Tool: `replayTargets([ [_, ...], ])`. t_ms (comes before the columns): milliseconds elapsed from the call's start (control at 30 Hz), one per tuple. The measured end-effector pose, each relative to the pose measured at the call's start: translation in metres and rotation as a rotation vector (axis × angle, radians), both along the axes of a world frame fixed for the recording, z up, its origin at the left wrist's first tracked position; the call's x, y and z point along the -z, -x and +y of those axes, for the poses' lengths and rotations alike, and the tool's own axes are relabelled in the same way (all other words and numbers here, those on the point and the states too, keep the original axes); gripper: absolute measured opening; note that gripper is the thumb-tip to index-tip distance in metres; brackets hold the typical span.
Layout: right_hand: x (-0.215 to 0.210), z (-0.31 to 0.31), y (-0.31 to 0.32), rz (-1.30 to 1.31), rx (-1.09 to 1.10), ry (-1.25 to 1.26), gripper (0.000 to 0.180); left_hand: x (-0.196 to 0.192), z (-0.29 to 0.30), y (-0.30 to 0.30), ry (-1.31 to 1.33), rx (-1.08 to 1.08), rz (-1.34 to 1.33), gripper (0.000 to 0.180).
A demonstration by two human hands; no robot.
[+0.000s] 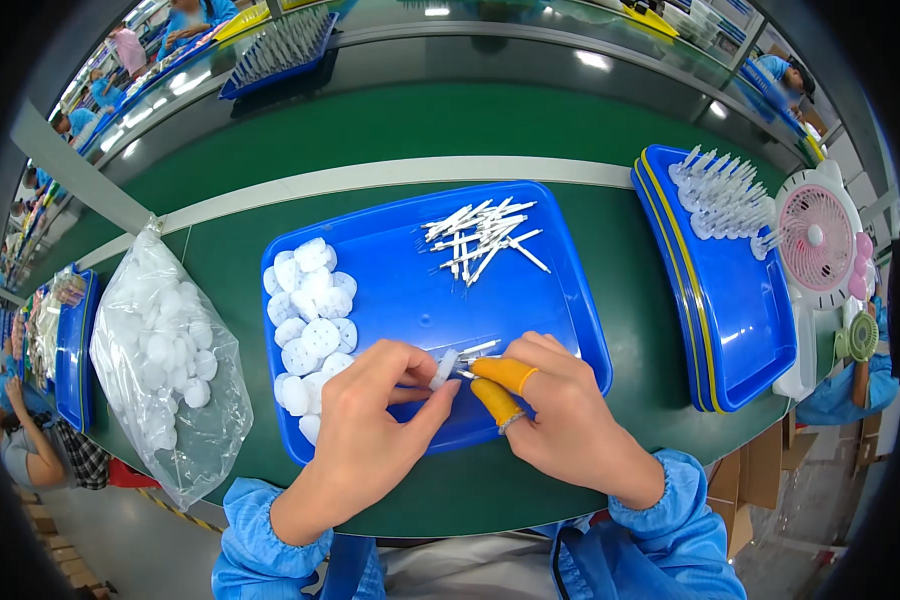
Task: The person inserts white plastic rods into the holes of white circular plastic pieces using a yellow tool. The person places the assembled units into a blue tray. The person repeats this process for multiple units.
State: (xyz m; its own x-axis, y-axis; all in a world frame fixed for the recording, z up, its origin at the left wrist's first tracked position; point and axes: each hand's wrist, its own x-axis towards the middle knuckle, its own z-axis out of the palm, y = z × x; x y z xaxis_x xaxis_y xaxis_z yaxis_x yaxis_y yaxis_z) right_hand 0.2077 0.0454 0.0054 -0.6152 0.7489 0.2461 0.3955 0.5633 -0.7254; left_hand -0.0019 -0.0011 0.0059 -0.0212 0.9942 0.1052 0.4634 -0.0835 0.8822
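Observation:
Over the near part of a blue tray point(425, 250), my two hands meet. My left hand point(375, 415) pinches a small translucent white disc point(444, 369) on edge between thumb and fingers. Opposite it, my right hand point(565, 415), with yellow covers on thumb and forefinger, is closed on a thin white stick point(467, 374) whose tip is at the disc; its other end is hidden. More discs point(318, 338), pierced with small holes, lie heaped along the tray's left side. A loose pile of white sticks with thin wire-like ends point(482, 235) is at its far right.
Left of the tray lies a clear plastic bag point(185, 350) of white discs. At right, stacked blue and yellow trays point(745, 345) hold rows of disc-and-stick pieces point(720, 195), beside a pink-and-white fan point(815, 232). Beyond the bench, a shelf carries another filled tray point(282, 48). Other people sit further off.

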Motion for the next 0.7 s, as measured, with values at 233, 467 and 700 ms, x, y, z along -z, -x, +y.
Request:
replayTargets([
  [233,0.008,-0.009,0.008,0.09,-0.001,-0.071,0.038,0.006,-0.002,-0.005,-0.147,0.002,0.058,0.02],
  [467,0.008,-0.018,0.014,0.152,0.081,-0.039,0.033,0.009,-0.01,-0.009,-0.203,0.006,0.135,0.022],
  [700,-0.001,-0.001,0.011,0.032,0.097,0.068,0.03,0.014,-0.005,-0.002,-0.22,-0.039,0.221,0.021],
])
